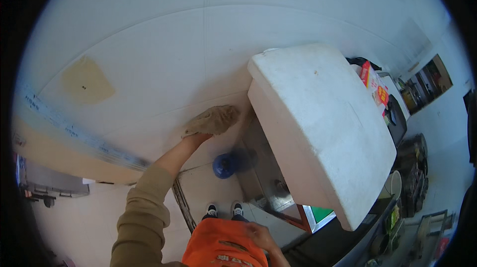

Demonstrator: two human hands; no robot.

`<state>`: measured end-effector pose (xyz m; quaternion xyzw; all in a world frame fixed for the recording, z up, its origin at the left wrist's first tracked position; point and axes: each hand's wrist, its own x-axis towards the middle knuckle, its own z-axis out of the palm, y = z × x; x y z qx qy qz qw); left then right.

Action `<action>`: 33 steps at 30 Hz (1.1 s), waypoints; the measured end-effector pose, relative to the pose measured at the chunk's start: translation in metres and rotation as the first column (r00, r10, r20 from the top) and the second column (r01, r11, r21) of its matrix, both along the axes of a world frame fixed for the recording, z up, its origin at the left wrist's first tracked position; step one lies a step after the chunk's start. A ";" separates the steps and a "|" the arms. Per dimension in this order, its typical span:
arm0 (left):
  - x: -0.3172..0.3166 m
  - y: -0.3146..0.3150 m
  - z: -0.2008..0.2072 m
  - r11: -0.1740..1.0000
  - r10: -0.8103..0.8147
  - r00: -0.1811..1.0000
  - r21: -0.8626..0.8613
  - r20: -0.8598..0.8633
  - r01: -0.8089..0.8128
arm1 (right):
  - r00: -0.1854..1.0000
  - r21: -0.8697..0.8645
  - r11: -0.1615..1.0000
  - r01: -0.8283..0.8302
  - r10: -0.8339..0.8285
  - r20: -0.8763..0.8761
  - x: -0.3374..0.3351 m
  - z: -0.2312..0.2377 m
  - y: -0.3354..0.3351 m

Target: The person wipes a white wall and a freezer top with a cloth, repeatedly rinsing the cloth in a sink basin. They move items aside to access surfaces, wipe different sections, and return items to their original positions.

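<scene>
Left fingers: spread flat and hidden under a crumpled brown-grey cloth rag (pixel 212 120), pressing it against the white panelled wall (pixel 149 58); they grip nothing so much as pin the rag in place.
Left hand (pixel 195 139): reaches up from an olive-green sleeve (pixel 144 202), wrist just below the rag.
Right fingers: loosely curled against the orange apron (pixel 223 247) at the waist; nothing shows in them, though whether they pinch the fabric I cannot tell.
Right hand (pixel 258 234): low, near the picture's bottom edge, well apart from the rag.
Rag's place: on the wall just left of the big white foam box (pixel 323 128), near the box's lower left corner, touching the wall and perhaps brushing the box's shadowed side.
Below the foam box: a shiny steel cabinet face (pixel 271 167) and a blue round container (pixel 224 165) on the tiled floor (pixel 208 187), blurred.
Far left of the foam box: a yellowish stain patch (pixel 85 80) on the wall and a pale strip with blue marks (pixel 69 130) running slantwise.
Wiping well, as a judgement: keep the palm flat so the whole rag bears on the wall, work along the panel seam in overlapping strokes, and steady the body before leaning toward the box's corner.
</scene>
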<state>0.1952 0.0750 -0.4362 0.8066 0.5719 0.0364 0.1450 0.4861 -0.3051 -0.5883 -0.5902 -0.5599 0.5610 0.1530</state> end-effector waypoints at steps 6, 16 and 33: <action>-0.037 0.010 0.090 0.966 -0.074 0.989 0.238 -0.125 0.102 | 1.000 -0.009 1.000 0.007 -0.007 0.005 -0.002 0.006 -0.016; -0.164 0.004 0.416 0.447 0.402 0.860 0.887 -0.315 0.116 | 0.994 0.001 0.999 0.040 -0.040 -0.103 -0.005 0.013 -0.008; -0.180 -0.017 0.356 0.460 0.697 0.695 0.854 -0.177 -0.244 | 0.975 0.231 0.948 0.221 -0.211 -0.066 0.148 -0.095 -0.066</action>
